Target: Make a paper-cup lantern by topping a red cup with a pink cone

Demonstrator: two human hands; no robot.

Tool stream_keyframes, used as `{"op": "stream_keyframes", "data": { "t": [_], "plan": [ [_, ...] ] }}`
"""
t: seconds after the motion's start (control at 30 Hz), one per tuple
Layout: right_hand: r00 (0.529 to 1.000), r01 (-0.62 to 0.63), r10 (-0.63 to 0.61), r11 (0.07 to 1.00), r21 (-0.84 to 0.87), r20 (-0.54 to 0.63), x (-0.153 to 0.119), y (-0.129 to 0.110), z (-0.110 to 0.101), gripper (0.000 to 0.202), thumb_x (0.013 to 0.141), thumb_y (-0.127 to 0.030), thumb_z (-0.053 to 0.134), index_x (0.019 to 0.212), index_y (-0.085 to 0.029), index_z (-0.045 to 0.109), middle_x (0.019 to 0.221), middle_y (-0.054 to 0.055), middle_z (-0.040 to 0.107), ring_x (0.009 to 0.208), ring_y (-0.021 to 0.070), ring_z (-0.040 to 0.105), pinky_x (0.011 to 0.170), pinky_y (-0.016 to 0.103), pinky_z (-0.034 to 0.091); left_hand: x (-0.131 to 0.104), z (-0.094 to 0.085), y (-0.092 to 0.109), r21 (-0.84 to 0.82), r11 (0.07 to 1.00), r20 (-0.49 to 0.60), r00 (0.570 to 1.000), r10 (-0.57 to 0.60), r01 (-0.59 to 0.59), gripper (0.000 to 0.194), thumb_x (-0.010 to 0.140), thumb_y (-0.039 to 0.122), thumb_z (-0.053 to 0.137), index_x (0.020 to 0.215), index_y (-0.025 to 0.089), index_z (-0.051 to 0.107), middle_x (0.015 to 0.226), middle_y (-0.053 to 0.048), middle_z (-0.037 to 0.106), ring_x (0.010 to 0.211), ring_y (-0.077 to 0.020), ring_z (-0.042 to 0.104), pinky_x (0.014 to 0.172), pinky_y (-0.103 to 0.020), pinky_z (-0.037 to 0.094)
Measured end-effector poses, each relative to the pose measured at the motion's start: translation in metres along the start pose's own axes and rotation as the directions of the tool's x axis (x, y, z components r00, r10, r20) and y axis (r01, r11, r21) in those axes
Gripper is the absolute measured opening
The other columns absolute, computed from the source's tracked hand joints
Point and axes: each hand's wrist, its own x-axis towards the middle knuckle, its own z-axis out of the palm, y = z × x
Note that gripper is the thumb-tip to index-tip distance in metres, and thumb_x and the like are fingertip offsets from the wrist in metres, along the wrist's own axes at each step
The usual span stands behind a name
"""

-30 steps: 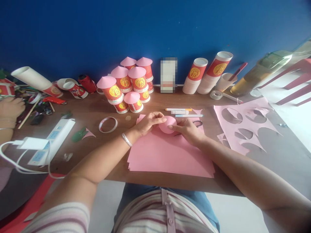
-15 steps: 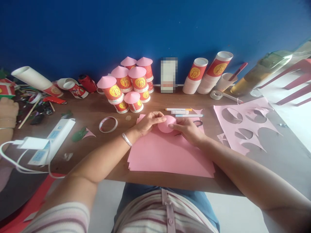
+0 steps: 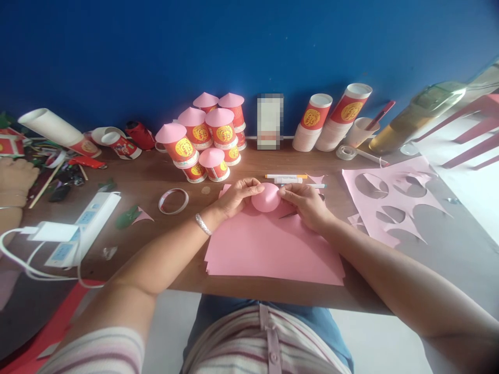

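Between my two hands is a small pink paper cone (image 3: 266,198), its point toward me. My left hand (image 3: 242,196) pinches its left edge with thumb and fingers. On the opposite edge, my right hand (image 3: 304,201) grips the rim the same way. Below them lies a stack of pink paper sheets (image 3: 273,249). Scissors (image 3: 288,214) rest on the stack, mostly hidden under my right hand. Just beyond are several markers (image 3: 286,177). Red paper cups with pink cone roofs (image 3: 224,132) stand in a group at the back left.
A tape roll (image 3: 173,201) and a white power strip (image 3: 83,228) lie on the left. Stacked paper cups (image 3: 312,124) lean at the back right, near a bottle (image 3: 421,114). Cut pink paper (image 3: 351,182) with round holes lies right. Another person's hand (image 3: 17,179) rests far left.
The pink cone has turned, so its point and slopes show more clearly. My right thumb has slid from the cone's face to its right edge.
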Motion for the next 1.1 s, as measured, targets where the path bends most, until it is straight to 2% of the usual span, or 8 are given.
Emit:
{"op": "stream_keyframes", "data": {
  "t": [0.13,0.27,0.43,0.6,0.8,0.97,1.1],
  "plan": [
    [1.000,-0.011,0.011,1.000,0.010,0.026,-0.002,-0.001,0.001,0.053,0.065,-0.067,0.091,0.072,-0.020,0.068,0.065,-0.002,0.054,0.063,0.0132,0.047,0.058,0.029,0.043,0.001,0.000,-0.001,-0.022,1.000,-0.007,1.000,-0.018,0.018,0.042,0.065,0.043,0.095,0.076,0.017,0.065,0.076,0.002,0.064,0.073,-0.0121,0.056,0.072,-0.027,0.043],
    [0.998,-0.027,0.024,0.998,0.048,0.054,-0.001,0.005,0.000,0.056,0.072,-0.072,0.084,0.070,-0.019,0.065,0.067,-0.001,0.056,0.064,0.0140,0.050,0.057,0.029,0.045,0.002,-0.001,-0.003,-0.045,0.999,-0.025,1.000,-0.006,0.005,0.041,0.067,0.042,0.096,0.078,0.017,0.065,0.077,0.003,0.066,0.075,-0.0120,0.059,0.075,-0.026,0.045],
    [0.999,0.013,-0.015,0.999,0.051,0.035,0.002,0.008,0.001,0.054,0.066,-0.068,0.090,0.072,-0.018,0.070,0.068,-0.001,0.058,0.066,0.0145,0.051,0.058,0.029,0.045,0.003,-0.006,-0.006,-0.002,1.000,-0.030,0.999,0.023,-0.023,0.038,0.074,0.045,0.091,0.079,0.017,0.067,0.077,0.001,0.067,0.074,-0.0125,0.059,0.073,-0.026,0.046],
    [0.999,0.025,-0.028,0.995,0.098,0.032,0.002,0.007,0.000,0.053,0.068,-0.067,0.090,0.066,-0.019,0.067,0.065,-0.001,0.055,0.063,0.0130,0.047,0.056,0.027,0.043,0.004,-0.011,-0.008,-0.046,0.999,-0.030,0.999,0.025,-0.026,0.035,0.072,0.043,0.093,0.082,0.018,0.071,0.078,0.001,0.068,0.075,-0.0128,0.060,0.071,-0.026,0.046],
    [0.994,-0.038,0.022,0.987,0.156,0.107,-0.001,0.009,0.000,0.055,0.077,-0.073,0.081,0.079,-0.019,0.073,0.076,0.004,0.066,0.072,0.0183,0.059,0.060,0.029,0.052,0.003,-0.005,-0.005,-0.058,0.998,-0.031,0.999,0.029,-0.030,0.038,0.067,0.041,0.096,0.075,0.017,0.067,0.074,0.003,0.063,0.071,-0.0093,0.056,0.068,-0.022,0.044],
    [0.994,-0.063,0.051,0.990,0.128,0.098,-0.002,0.009,0.002,0.053,0.069,-0.066,0.092,0.071,-0.019,0.067,0.065,-0.001,0.057,0.061,0.0135,0.051,0.057,0.028,0.050,0.004,-0.006,-0.006,-0.084,0.995,-0.003,0.999,0.045,-0.045,0.039,0.069,0.041,0.096,0.071,0.016,0.066,0.071,0.004,0.061,0.067,-0.0078,0.054,0.065,-0.021,0.043],
    [0.994,-0.080,0.066,0.981,0.176,0.085,0.001,0.009,0.001,0.053,0.068,-0.067,0.092,0.074,-0.019,0.070,0.067,0.000,0.060,0.064,0.0152,0.055,0.059,0.029,0.050,0.008,-0.006,-0.009,-0.140,0.989,-0.018,0.998,0.052,-0.054,0.036,0.072,0.044,0.094,0.076,0.016,0.072,0.077,0.000,0.066,0.072,-0.0103,0.060,0.069,-0.023,0.048]
  ]
}}
